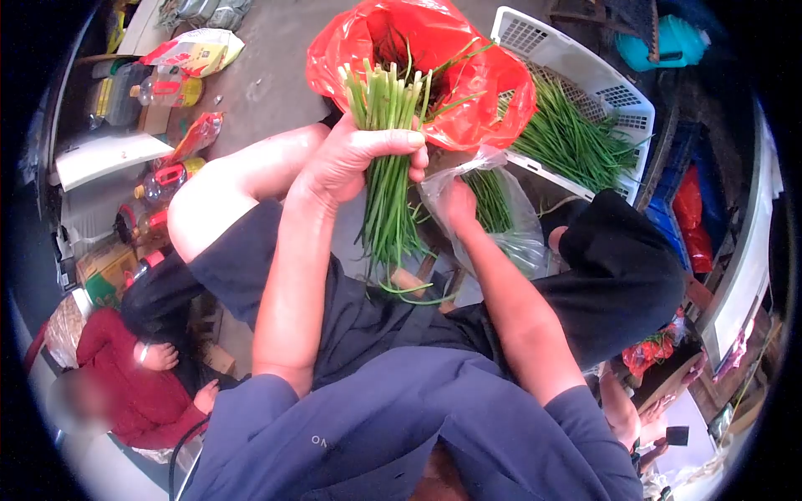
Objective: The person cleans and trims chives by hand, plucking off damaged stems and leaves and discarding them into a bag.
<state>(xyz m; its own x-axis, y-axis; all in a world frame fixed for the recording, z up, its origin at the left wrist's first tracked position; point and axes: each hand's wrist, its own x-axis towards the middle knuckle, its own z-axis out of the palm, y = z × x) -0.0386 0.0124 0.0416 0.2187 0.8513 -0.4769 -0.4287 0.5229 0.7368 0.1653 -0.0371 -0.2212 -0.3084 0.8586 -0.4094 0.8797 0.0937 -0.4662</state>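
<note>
1. Beside the clear plastic bag (525, 235), our left hand (365, 157) holds bundled slim green stalks (388, 196); we should squeeze gently, avoiding bruises.
2. Our right hand (459, 205) touches the bag; its grip we cannot tell.

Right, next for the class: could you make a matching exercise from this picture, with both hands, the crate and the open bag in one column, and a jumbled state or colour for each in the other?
1. Left hand
2. Right hand
3. Crate
4. Open bag

A. White, with loose green stalks lying in it
B. Wrapped around an upright bundle
C. Bright red
D. At a clear plastic bag

Pairs: 1-B, 2-D, 3-A, 4-C
</note>
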